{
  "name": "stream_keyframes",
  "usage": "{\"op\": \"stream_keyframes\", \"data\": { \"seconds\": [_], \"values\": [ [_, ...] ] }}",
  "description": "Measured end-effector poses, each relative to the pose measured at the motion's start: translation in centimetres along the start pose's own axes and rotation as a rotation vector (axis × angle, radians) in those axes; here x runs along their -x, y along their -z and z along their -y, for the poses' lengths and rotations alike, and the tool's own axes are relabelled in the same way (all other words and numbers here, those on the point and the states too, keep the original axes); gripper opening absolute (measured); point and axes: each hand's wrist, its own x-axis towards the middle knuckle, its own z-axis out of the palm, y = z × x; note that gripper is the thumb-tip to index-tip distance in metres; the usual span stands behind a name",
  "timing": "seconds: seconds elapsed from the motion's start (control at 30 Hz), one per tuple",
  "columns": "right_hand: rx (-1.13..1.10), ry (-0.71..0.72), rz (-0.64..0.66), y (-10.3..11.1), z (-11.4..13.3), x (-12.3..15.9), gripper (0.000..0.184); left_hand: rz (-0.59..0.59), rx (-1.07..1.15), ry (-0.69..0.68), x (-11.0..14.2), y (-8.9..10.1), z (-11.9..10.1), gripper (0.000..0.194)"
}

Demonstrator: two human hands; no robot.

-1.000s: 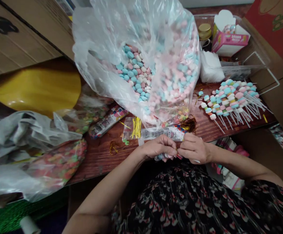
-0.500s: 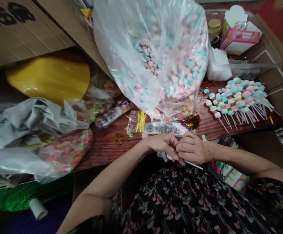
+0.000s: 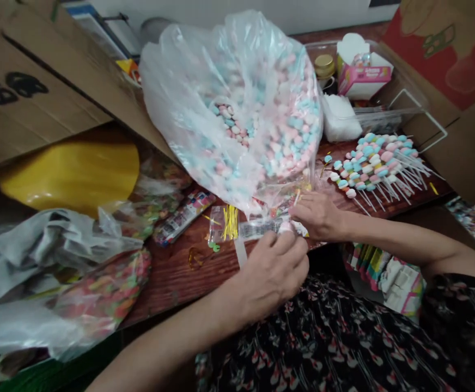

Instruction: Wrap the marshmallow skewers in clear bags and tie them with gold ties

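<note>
Your left hand (image 3: 272, 275) is curled, fingertips pinching the printed cellophane sleeve (image 3: 262, 228) at lower centre of the frame. Your right hand (image 3: 317, 216), partly closed, holds the sleeve's right end. Just above sits a clear bag of pastel marshmallows (image 3: 237, 120); marshmallow skewers (image 3: 368, 169) lie upper right on the wooden tabletop (image 3: 172, 277).

Seemingly a candy-packing room, candy skewers (image 3: 368, 166)
</note>
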Motion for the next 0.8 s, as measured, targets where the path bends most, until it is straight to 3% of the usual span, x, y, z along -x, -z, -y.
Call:
{"op": "stream_keyframes", "data": {
  "seconds": [0.07, 0.17, 0.23, 0.3, 0.37, 0.43, 0.5, 0.6, 0.67, 0.7, 0.73, 0.8],
  "values": [
    [-0.255, -0.211, -0.063, 0.1, 0.7, -0.2, 0.018, -0.030, 0.072, 0.053, -0.1, -2.8, 0.7, 0.013],
    [-0.735, -0.499, -0.027, -0.3, 2.9, 0.1, 0.016, -0.300, 0.395, 0.327, -0.2, -5.7, 3.4, 0.022],
    [-0.911, -0.589, 0.023, -1.1, 3.8, 0.4, 0.019, -0.446, 0.647, 0.391, 0.0, -6.1, 4.5, 0.025],
    [-0.868, -0.579, 0.018, -2.0, 3.9, 0.7, 0.019, -0.546, 0.814, 0.424, 0.4, -5.9, 4.6, 0.025],
    [-0.667, -0.486, -0.069, -2.9, 3.5, 0.8, 0.015, -0.601, 0.967, 0.482, 0.7, -5.8, 3.8, 0.044],
    [-0.462, -0.373, -0.178, -3.6, 2.9, 0.6, 0.014, -0.563, 1.154, 0.541, 1.1, -6.1, 2.9, 0.053],
    [-0.403, -0.332, -0.253, -4.4, 2.9, 0.2, 0.015, -0.475, 1.255, 0.582, 1.5, -6.7, 2.0, 0.045],
    [-0.605, -0.445, -0.217, -5.6, 3.9, -0.5, 0.018, -0.503, 1.161, 0.690, 2.9, -6.9, 1.1, 0.030],
    [-0.739, -0.513, -0.136, -6.3, 4.7, -0.5, 0.015, -0.545, 1.063, 0.789, 4.9, -6.0, 0.8, 0.030],
    [-0.764, -0.521, -0.102, -6.5, 4.9, -0.3, 0.012, -0.509, 1.031, 0.837, 6.4, -5.2, 0.7, 0.031],
    [-0.762, -0.516, -0.075, -6.5, 5.0, 0.0, 0.012, -0.431, 1.006, 0.880, 8.3, -4.3, 0.7, 0.031],
    [-0.709, -0.502, -0.046, -6.3, 4.8, 1.2, 0.020, -0.093, 0.959, 0.939, 13.0, -2.3, 0.7, 0.029]
  ]
}}
